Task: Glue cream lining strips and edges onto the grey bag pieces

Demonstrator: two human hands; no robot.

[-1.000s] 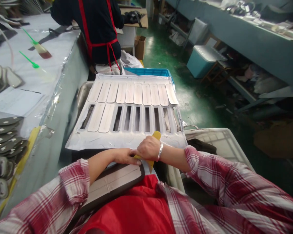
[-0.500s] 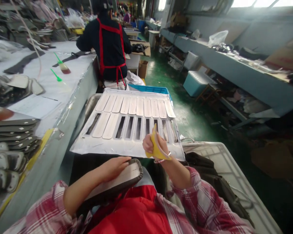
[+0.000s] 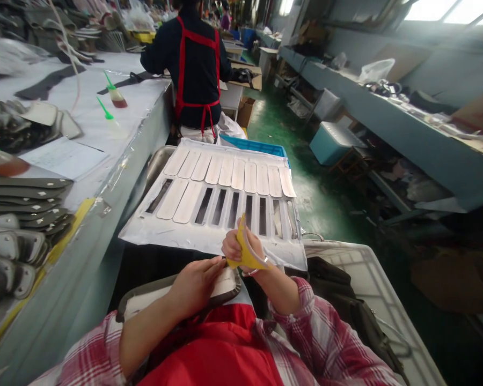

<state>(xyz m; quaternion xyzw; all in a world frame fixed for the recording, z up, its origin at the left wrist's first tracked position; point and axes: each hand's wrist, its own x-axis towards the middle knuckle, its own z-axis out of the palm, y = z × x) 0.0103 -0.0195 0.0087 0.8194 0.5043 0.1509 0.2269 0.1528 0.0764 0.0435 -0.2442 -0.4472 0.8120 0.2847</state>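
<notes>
A long padded panel with a dark rim and a pale inner face lies across my lap. My left hand rests on top of it, fingers stretched out together along its upper edge and fingertips close to my right hand. My right hand, just above the panel's right end, is closed around a bent yellow piece that looks like a flexible sheet; its exact kind is unclear. Beyond both hands stands a white-covered rack with slots, holding rows of white oblong pieces.
To the left, a long table bears stacked dark strips, green-tipped bottles and a paper sheet. A pale crate with dark items stands at right. A co-worker faces away ahead. A blue bin sits behind the rack.
My right hand with the yellow piece has come down and left to the panel's end. My left hand has slid right across the panel. The view has shifted slightly.
</notes>
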